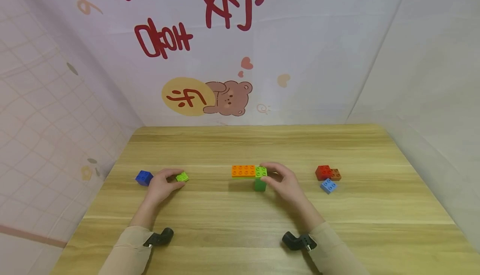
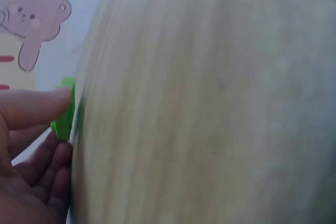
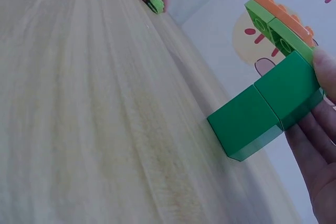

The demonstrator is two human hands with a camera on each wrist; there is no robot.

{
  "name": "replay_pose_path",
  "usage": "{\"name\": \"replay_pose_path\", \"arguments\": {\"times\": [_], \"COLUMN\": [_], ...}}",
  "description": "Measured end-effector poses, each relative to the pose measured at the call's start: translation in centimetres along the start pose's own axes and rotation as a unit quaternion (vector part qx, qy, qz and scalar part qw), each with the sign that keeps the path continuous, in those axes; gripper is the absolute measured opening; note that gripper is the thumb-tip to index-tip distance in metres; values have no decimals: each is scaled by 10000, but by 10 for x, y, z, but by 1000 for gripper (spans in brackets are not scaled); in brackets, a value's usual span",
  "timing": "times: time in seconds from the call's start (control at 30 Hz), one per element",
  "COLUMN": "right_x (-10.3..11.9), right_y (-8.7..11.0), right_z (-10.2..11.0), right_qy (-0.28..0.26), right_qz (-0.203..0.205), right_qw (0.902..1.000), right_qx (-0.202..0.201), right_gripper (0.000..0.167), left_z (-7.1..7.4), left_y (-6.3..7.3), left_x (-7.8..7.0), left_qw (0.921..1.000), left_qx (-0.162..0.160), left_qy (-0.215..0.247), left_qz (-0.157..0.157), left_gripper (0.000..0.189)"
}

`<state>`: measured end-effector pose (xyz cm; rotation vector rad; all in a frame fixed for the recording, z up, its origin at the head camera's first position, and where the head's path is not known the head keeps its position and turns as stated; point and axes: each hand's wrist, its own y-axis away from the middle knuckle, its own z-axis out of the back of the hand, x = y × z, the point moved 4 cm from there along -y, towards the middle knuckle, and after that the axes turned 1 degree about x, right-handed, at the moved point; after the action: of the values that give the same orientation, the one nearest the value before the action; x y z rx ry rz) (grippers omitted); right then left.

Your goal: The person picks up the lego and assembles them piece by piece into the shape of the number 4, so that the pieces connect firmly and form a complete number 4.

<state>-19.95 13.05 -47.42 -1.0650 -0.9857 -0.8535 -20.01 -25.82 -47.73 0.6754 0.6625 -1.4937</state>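
Note:
My left hand (image 1: 165,183) pinches a thin lime-green toy building brick (image 1: 182,177) between thumb and fingers, low over the table at the left. In the left wrist view the thumb lies across that lime brick (image 2: 65,114), close to the wood. Toward the middle, my right hand (image 1: 285,182) grips the top of a brick build between thumb and fingers. Two dark green bricks (image 3: 268,103) form its upright column. Thin lime bricks lie above, and an orange brick (image 1: 243,171) on them reaches out leftward past the column.
A dark blue brick (image 1: 144,178) sits beside the left hand. On the right lie a red brick (image 1: 323,172), a brown brick (image 1: 336,174) and a light blue brick (image 1: 328,186), close together. A printed cloth (image 1: 307,58) hangs behind the wooden table (image 1: 225,241).

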Motion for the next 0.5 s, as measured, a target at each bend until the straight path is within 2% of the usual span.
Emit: {"name": "replay_pose_path", "arguments": {"times": [0.1,0.2,0.37,0.5], "right_x": [0,15,33,33], "right_y": [-1,0,1,0], "right_z": [0,-1,-3,-3], "right_qy": [-30,-46,-29,-64], "right_qz": [-84,-219,-328,-335], "right_qw": [10000,9997,9994,9994], "right_qx": [26,53,95,109], "right_gripper": [36,36,36,36], "left_z": [-3,-7,-14,-19], "left_y": [-1,-2,-3,-4], "left_x": [-6,-19,-50,-79], "left_qw": [10000,9998,9957,9873], "left_qx": [58,77,120,175], "left_qy": [7,186,894,1441], "left_qz": [5,-48,-232,-651], "left_gripper": [41,41,42,42]}}
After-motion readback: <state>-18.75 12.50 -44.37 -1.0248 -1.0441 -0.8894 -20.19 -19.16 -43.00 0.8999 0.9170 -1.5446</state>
